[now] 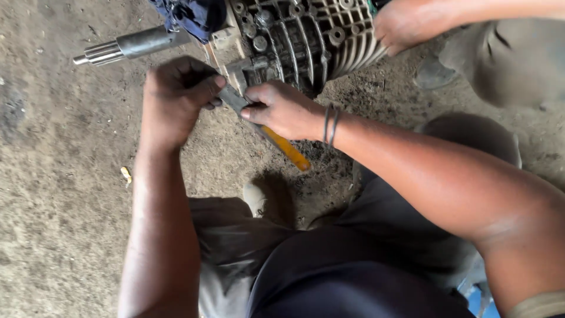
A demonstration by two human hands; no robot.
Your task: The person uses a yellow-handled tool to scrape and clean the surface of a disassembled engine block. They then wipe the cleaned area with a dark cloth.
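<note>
Yellow-handled tool (268, 132) is lying clamped between both hands' fingers: left hand (176, 97) gripping its dark metal end, right hand (282, 109) pinching beside, under the gearbox casing (306, 35).

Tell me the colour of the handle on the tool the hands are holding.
Yellow-orange; the tool handle sticks out below the right hand, shown clearly in the head view.

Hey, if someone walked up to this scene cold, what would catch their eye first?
Probably the two hands meeting mid-frame: the left hand and the right hand both grip a dark tool with a yellow handle, pressed against the ribbed grey metal housing at the top. From the housing a steel shaft sticks out to the left over the dirt floor, and another person's hand steadies its right side.
</note>
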